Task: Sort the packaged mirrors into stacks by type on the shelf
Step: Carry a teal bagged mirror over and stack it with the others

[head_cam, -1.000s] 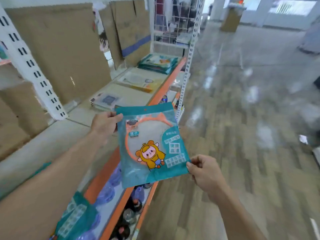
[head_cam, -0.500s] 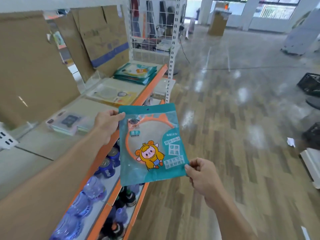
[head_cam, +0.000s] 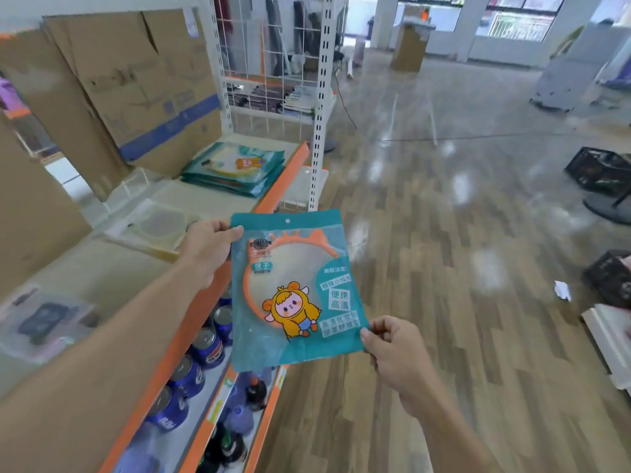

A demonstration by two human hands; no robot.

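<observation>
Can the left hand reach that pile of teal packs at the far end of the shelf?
Probably yes. Nothing stands between the left hand and the teal stack; only a flat clear pack lies there. The hand grips a teal pack though, and a step closer may be needed.

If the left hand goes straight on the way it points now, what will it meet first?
Probably the white perforated shelf upright; the left hand, pinching the teal mirror packet, aims along the orange shelf edge. Depth is unclear.

pack [head_cam: 293, 291]: teal, orange ring, yellow cartoon; shelf edge [head_cam: 191, 322]: orange; cans [head_cam: 205, 346]: blue
</observation>
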